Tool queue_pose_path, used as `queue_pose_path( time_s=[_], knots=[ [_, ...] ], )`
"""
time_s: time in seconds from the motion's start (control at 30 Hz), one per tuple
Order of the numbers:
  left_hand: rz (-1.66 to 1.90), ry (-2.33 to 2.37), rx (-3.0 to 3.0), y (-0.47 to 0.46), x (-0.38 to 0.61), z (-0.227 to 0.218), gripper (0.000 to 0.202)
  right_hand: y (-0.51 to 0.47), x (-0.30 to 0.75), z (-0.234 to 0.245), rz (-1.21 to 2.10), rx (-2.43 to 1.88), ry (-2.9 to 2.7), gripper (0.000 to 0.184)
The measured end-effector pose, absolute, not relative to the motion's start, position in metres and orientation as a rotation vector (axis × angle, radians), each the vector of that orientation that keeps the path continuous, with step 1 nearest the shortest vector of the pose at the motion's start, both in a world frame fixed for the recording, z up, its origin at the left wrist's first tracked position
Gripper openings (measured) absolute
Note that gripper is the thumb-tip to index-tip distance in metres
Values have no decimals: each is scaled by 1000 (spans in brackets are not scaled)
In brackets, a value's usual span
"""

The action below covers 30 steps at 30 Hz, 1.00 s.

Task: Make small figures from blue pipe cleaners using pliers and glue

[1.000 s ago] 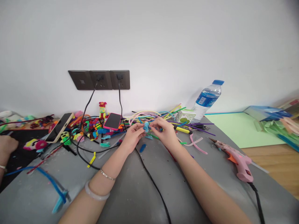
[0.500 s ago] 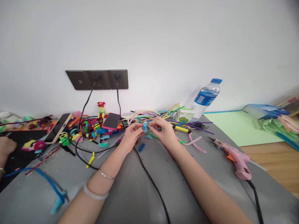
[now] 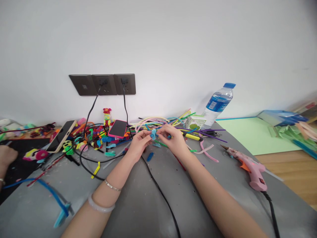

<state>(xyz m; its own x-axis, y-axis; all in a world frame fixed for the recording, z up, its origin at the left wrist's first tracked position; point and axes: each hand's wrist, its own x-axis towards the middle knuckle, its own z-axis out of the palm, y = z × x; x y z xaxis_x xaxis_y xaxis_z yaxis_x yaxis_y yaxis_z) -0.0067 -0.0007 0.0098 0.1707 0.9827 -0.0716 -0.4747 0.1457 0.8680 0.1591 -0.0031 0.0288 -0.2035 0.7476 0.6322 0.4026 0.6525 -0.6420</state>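
Observation:
Between both hands is a small light-blue fuzzy pipe-cleaner piece (image 3: 154,134), held just above the grey table. My left hand (image 3: 140,143) pinches it from the left with thumb and fingertips. From the right, my right hand (image 3: 173,139) has thumb and forefinger closed at a darker blue bit on the piece's side; the exact grip is too small to make out. A short dark-blue pipe-cleaner piece (image 3: 150,156) lies on the table below the hands. Behind them spreads a bundle of long coloured pipe cleaners (image 3: 148,121).
A pink glue gun (image 3: 256,172) lies at right. A water bottle (image 3: 218,105) and small white-green box (image 3: 195,122) stand near the wall. Left are a pink-cased phone (image 3: 118,128), another phone (image 3: 61,136), pipe-cleaner figures and black cables (image 3: 160,190). Another person's hand (image 3: 7,155) is far left.
Almost nothing differs. Both hands stay at the light-blue piece with the same pinch, and the view has shifted only very slightly.

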Motion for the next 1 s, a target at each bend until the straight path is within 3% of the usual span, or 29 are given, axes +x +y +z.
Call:
queue_pose_path(
  time_s=[1.0],
  knots=[
    [1208, 798, 828, -2, -7, 12, 30, -3, 159, 29, 443, -915, -1825, 9]
  ],
)
